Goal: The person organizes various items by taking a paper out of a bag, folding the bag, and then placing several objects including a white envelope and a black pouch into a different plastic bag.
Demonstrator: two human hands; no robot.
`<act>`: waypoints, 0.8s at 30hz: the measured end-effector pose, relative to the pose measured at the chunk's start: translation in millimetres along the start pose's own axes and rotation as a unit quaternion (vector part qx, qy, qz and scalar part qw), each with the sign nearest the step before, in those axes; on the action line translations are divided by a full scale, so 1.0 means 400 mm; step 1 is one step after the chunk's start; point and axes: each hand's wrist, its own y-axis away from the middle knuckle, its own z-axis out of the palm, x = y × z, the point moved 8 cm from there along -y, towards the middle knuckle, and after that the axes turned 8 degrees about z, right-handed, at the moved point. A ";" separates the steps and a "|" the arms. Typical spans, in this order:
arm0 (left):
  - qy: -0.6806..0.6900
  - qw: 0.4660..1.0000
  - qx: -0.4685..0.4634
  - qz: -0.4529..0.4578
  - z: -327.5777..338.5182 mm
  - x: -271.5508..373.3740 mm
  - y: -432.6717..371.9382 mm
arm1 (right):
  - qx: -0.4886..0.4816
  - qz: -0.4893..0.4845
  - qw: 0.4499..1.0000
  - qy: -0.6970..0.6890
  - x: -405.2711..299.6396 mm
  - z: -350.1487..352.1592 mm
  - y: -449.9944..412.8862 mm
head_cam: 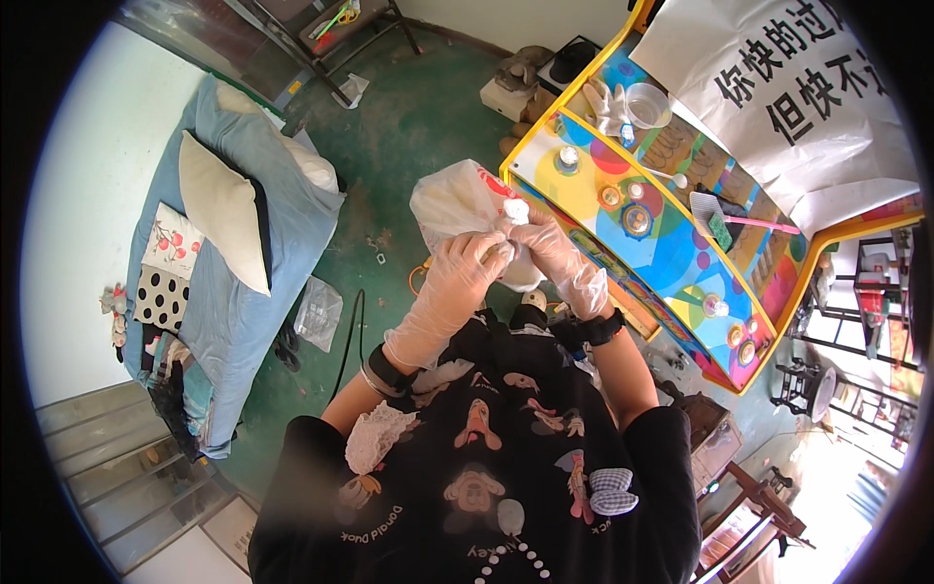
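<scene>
Both my hands wear clear thin plastic gloves and meet in front of my body. My left hand (456, 281) grips the gathered top of a white plastic bag (456, 193), which bears red print and hangs beyond my hands. Close against it, my right hand (547, 244) pinches the same gathered plastic. A small white bunched piece (516, 211) sticks up between the fingers; whether it is part of the bag I cannot tell. The fingertips partly hide one another.
To the right stands a colourful arcade game cabinet (606, 197) holding a clear plastic bowl (648, 106), light gloves (604, 106), a pink-handled fly swatter (759, 223) and a green scouring pad (719, 232). A bed with blue cover (219, 321) is at left. A folding chair (350, 36) stands ahead.
</scene>
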 end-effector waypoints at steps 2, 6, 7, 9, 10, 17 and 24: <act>0.007 1.000 0.020 -0.009 -0.017 -0.010 -0.006 | -0.025 0.001 0.999 0.040 -0.003 0.000 0.011; 0.053 0.997 0.030 -0.055 0.002 -0.057 -0.025 | -0.066 0.004 0.984 0.164 -0.023 0.036 0.045; 0.066 0.995 0.027 -0.067 0.014 -0.072 -0.022 | -0.067 -0.024 0.973 0.218 -0.029 0.040 0.046; 0.119 0.991 -0.026 -0.057 0.063 -0.101 0.006 | -0.063 -0.065 0.962 0.259 -0.043 0.044 0.049; 0.150 0.986 0.011 -0.065 0.045 -0.109 0.006 | -0.030 -0.122 0.941 0.313 -0.073 0.045 0.058; 0.182 0.970 -0.071 -0.143 0.081 -0.126 0.024 | 0.120 -0.349 0.819 0.440 -0.113 0.057 0.114; 0.381 0.883 0.070 -0.265 0.110 -0.172 0.045 | 0.159 -0.323 0.833 0.421 -0.083 0.050 0.132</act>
